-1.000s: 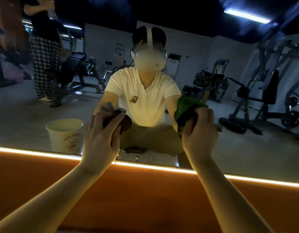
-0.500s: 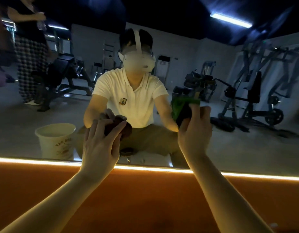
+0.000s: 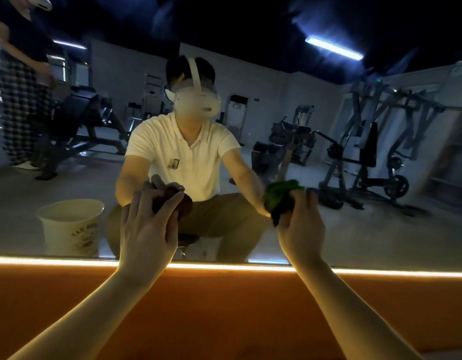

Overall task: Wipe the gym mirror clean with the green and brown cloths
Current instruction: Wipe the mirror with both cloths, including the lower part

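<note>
Dim gym space fills the head view, most of it seen as a reflection in the mirror [image 3: 354, 229]: weight machines [image 3: 367, 157] on the right, a bench rig [image 3: 79, 126] on the left, and a ceiling tube light [image 3: 333, 49] overhead. A glowing light strip [image 3: 224, 266] runs along the mirror's lower edge, with an orange panel [image 3: 224, 313] below it.

From my remote seat I see both bare forearms reaching up to the glass. My left hand [image 3: 146, 232] lies over the brown cloth [image 3: 185, 203], fingers spread and fairly straight, pressing the wad flat against the mirror low and left of centre. My right hand [image 3: 301, 229] has its fingers curled round the bunched green cloth [image 3: 279, 194] and grips it against the glass, at about the same height and well apart from the left one.

The reflection shows the wearer in a white polo shirt [image 3: 183, 157] and a headset, crouched low over a small stool [image 3: 188, 240], arms out to meet mine. A pale bucket [image 3: 71, 227] with lettering stands on the floor beside them, reflected at lower left. At far left a bystander in checked trousers [image 3: 19, 100] stands near the bench rig, blurred. I cannot tell whether the glass under the cloths is wet.
</note>
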